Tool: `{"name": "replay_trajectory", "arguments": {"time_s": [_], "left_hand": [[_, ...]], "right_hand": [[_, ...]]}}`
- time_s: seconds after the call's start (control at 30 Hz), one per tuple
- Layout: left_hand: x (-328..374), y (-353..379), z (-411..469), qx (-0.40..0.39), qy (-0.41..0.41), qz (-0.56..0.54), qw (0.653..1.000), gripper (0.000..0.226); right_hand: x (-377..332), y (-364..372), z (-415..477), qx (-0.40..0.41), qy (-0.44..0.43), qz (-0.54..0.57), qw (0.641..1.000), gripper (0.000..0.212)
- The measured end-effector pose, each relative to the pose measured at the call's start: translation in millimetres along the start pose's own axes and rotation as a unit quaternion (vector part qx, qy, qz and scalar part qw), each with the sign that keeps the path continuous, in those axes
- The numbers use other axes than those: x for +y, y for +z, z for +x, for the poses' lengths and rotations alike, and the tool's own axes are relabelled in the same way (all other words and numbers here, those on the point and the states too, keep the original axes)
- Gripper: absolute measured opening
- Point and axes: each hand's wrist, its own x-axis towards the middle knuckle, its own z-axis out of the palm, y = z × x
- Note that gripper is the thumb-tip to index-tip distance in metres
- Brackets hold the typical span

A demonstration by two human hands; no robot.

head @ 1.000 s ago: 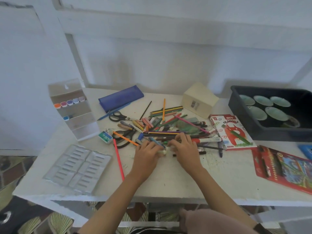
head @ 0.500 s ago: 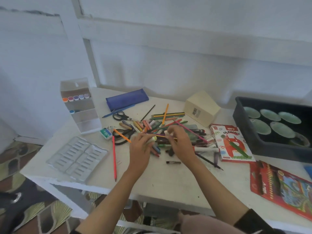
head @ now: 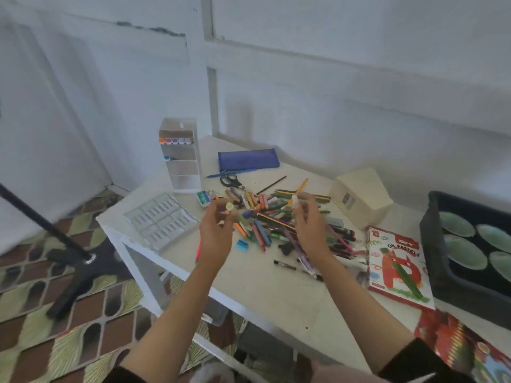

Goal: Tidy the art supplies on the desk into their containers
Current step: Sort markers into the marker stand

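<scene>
A heap of coloured pencils, crayons and markers [head: 272,219] lies in the middle of the white desk [head: 276,288]. My left hand [head: 217,230] is raised above the heap's left side, fingers pinched on a marker with a yellow-green cap [head: 229,207]. My right hand [head: 309,222] is lifted over the heap's right side and pinches a small white marker [head: 295,200]. A clear marker rack [head: 181,157] with several markers stands at the far left. A clear plastic insert tray [head: 161,221] lies in front of it.
A blue pencil case [head: 247,159], black scissors [head: 231,179] and a cream box [head: 360,200] sit at the back. An oil pastels box [head: 395,264], a red pencil pack [head: 459,344] and a black bin of paint pans [head: 470,244] lie right. A blue sharpener [head: 242,245] lies near my left hand.
Both hands have lifted off the heap and moved apart, each with a marker in it. My view has swung left, so the desk sits further right.
</scene>
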Motion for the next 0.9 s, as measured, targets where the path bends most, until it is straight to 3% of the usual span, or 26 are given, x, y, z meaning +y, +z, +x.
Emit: {"name": "replay_trajectory", "arguments": {"time_s": [0.13,0.27,0.37,0.47,0.57,0.63,0.9], "left_hand": [[11.2,-11.2,-7.8,0.029,-0.015,-0.021,0.999,0.013],[21.8,-25.5,-8.2,0.04,-0.022,-0.033,0.998,0.015],[22.7,-39.6,-0.5,0.053,-0.027,-0.033,0.998,0.013],[23.5,-54.3,16.2,0.055,-0.015,-0.024,0.998,0.008],[24.8,-67.9,38.8,0.045,0.005,-0.022,0.999,0.008],[24.5,-76.7,56.0,0.043,0.009,-0.028,0.999,0.01],[14.1,-114.4,128.6,0.028,0.025,-0.022,0.999,0.017]], "right_hand": [[1.2,6.5,6.5,-0.143,0.088,-0.066,0.984,0.041],[-7.9,14.8,3.6,-0.21,0.082,-0.02,0.974,0.037],[-11.9,22.6,4.7,-0.189,0.117,0.021,0.975,0.022],[-13.1,33.4,14.9,-0.155,0.112,-0.041,0.981,0.011],[-26.5,44.8,25.2,-0.157,0.083,-0.088,0.98,0.015],[-38.9,56.5,30.1,-0.14,0.071,-0.051,0.986,0.015],[-83.5,131.0,69.8,0.008,-0.093,-0.009,0.996,0.013]]}}
